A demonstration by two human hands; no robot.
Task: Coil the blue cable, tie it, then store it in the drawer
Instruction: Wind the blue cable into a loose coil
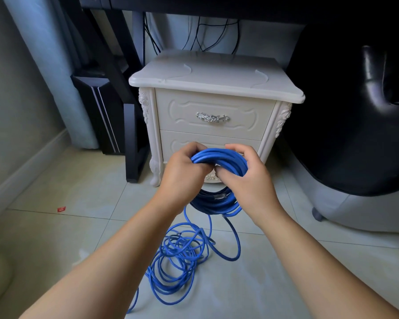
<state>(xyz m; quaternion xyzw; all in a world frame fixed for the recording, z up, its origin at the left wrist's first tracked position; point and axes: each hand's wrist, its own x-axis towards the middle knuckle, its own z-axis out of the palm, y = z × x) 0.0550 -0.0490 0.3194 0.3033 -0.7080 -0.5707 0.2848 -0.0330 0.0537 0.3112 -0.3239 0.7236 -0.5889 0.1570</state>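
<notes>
I hold a coil of blue cable [219,157] in front of a white nightstand [212,88]. My left hand [182,171] grips the coil's left side. My right hand [244,178] closes on its right side, fingers curled around the strands. The coil's lower loops [217,203] hang below my hands, with a dark strap across them. More loose blue cable [177,259] lies tangled on the tiled floor beneath. The nightstand's upper drawer [212,116] with its silver handle [212,117] is closed; the lower drawer [207,141] is partly hidden behind my hands.
A black desk leg [131,125] and a dark computer case [101,116] stand left of the nightstand. A black chair [355,111] with a grey base fills the right. Dark wires [198,35] hang behind the nightstand. A small red scrap [61,209] lies on the floor.
</notes>
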